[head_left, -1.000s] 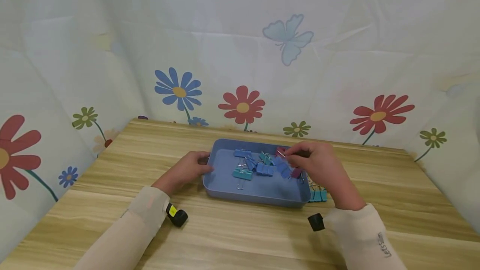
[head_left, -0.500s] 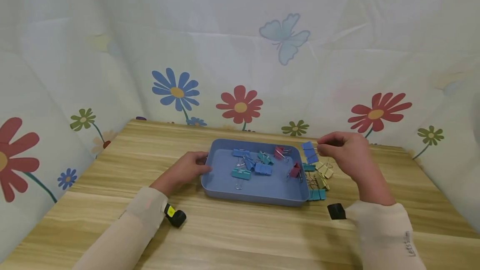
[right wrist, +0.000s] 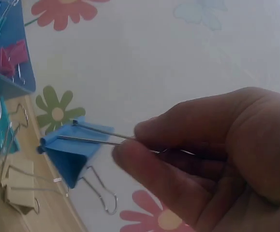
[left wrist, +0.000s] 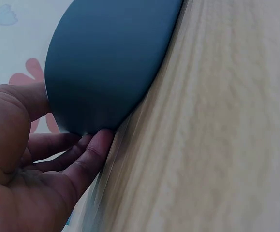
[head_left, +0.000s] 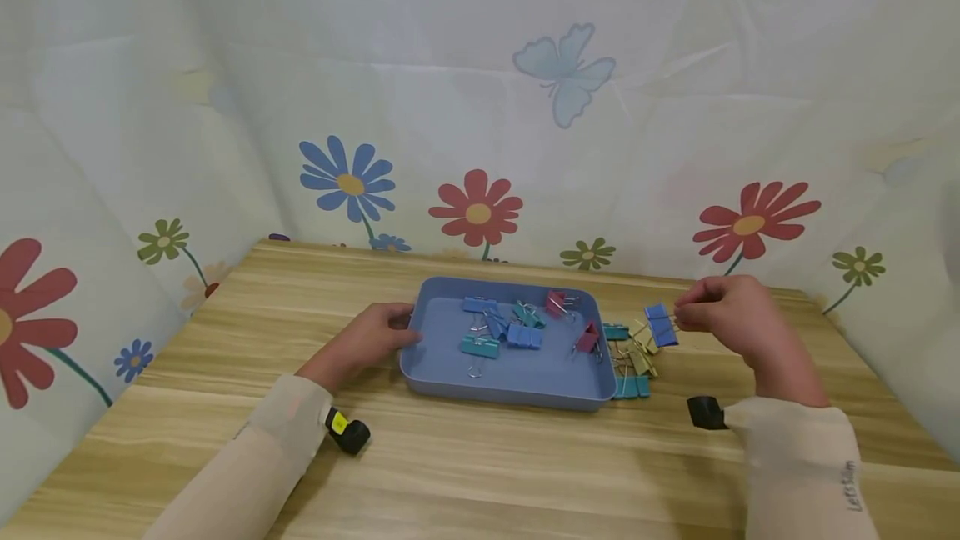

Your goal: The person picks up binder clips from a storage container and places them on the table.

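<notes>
My right hand pinches a blue binder clip by one wire handle, between thumb and fingertips. In the right wrist view the clip hangs off that wire, its other handle loose. The clip is over the table, right of a blue tray. At the tray's left end my left hand grips the wall. The left wrist view has the thumb over the rim and the fingers against the outside of the tray. Inside lie several blue and teal binder clips and two red ones.
Beside the tray's right end, yellow binder clips and teal ones lie in a small group on the wooden table. A white curtain printed with flowers stands behind the table's back edge.
My right hand has lifted a blue binder clip out of the tray and carried it rightward, past the tray's end, then lowered slightly. The left hand keeps its grip on the tray.
</notes>
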Demonstrator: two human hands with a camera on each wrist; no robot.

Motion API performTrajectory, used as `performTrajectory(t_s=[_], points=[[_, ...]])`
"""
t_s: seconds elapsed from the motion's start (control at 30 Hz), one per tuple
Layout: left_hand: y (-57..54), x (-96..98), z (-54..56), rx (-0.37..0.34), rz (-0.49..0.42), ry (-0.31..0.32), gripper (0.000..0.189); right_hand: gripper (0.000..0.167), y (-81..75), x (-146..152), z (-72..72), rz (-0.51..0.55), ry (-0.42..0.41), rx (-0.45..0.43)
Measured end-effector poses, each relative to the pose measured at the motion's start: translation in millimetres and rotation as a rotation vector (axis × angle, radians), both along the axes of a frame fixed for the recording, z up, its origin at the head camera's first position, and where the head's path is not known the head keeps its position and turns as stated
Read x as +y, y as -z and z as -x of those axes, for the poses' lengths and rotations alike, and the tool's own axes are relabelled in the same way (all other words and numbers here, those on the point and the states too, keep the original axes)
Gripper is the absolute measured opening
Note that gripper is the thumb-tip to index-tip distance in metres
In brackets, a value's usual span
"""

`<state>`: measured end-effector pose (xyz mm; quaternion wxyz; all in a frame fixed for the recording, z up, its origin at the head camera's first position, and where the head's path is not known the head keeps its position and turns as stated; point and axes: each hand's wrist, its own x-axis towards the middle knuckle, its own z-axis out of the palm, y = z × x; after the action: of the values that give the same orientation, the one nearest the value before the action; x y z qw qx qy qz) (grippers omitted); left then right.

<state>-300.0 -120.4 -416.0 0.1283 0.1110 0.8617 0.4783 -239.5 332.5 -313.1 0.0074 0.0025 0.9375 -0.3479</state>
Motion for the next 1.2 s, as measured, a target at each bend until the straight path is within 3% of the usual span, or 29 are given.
performTrajectory(t_s=[0.47, 0.77, 1.0, 1.2], points=[[-1.1, -1.4, 0.2, 0.008, 0.003, 0.004, 0.060, 0.018, 15.9, 19, 8.4, -0.098, -0.029, -0.157], [-0.3, -1.0, 1.3, 0.004, 0.006, 0.003, 0.060, 0.014, 29.7, 27, 13.7, -0.061, -0.037, -0.259], [0.3, -1.1, 1.9, -0.004, 0.005, 0.002, 0.060, 0.013, 36.2, 30, 15.3, -0.021, -0.071, -0.277], [1.2, -0.9, 2.8, -0.002, 0.010, 0.003, 0.060, 0.011, 41.6, 31, 16.1, -0.032, -0.054, -0.311]])
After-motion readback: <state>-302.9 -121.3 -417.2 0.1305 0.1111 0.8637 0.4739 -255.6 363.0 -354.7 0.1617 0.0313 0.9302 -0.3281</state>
